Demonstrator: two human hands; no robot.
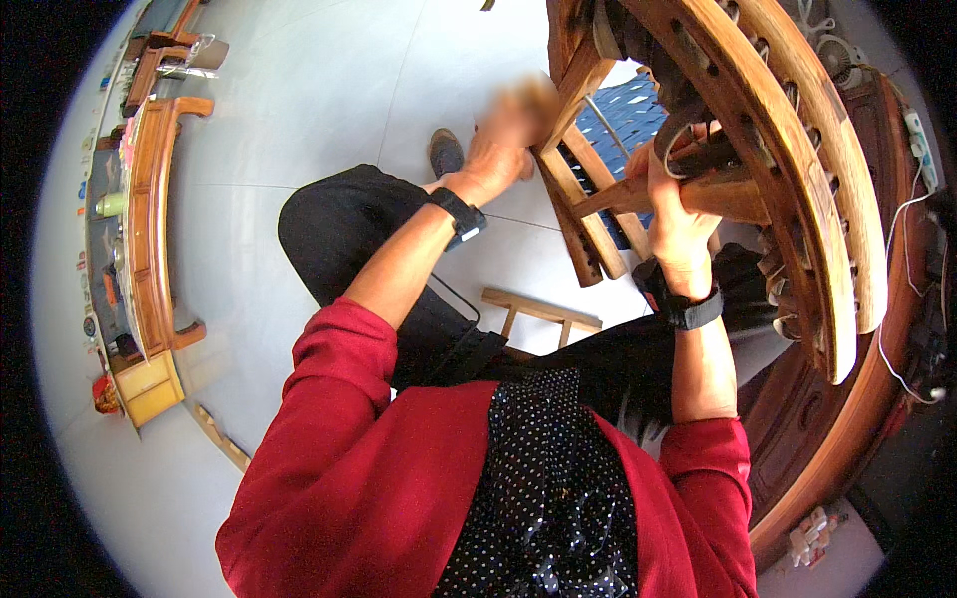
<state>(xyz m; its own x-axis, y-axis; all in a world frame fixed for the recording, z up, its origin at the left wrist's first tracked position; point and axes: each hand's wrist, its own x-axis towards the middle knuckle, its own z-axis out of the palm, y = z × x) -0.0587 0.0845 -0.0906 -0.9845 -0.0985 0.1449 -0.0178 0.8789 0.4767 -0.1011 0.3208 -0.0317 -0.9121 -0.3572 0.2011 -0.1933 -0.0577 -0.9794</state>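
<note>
2 hands work at a large wooden frame [788, 149] that curves across the upper right of the view, its rim pierced by a row of small holes. The left hand [498, 149] presses against a straight wooden leg [576, 90] of that frame; its fingers are blurred, so I cannot tell whether they are closed on anything. The right hand [670, 214] is clamped around a wooden crossbar [698, 194] near the curved rim, thumb up, with a dark strap [680, 125] looping just above it. Each wrist carries a black band. Blue woven webbing [623, 115] shows between the frame's slats, behind the hands.

The person wears a red long-sleeved top, a dark dotted apron and black trousers, with 1 knee raised toward the frame and a dark shoe [446, 151] on the floor beyond it. The floor [319, 90] is pale grey, smooth tile with thin joint lines, and reflects the light. A loose wooden piece [538, 311] made of short bars lies on it between the legs, below the frame. Along the left edge of the room stands a long wooden bench or cabinet [152, 219] with curved ends, small objects on top, and a yellow box [150, 387] at its near end. More dark carved wood [827, 439] sits at the lower right, with white cables [902, 289] trailing along the right side.
</note>
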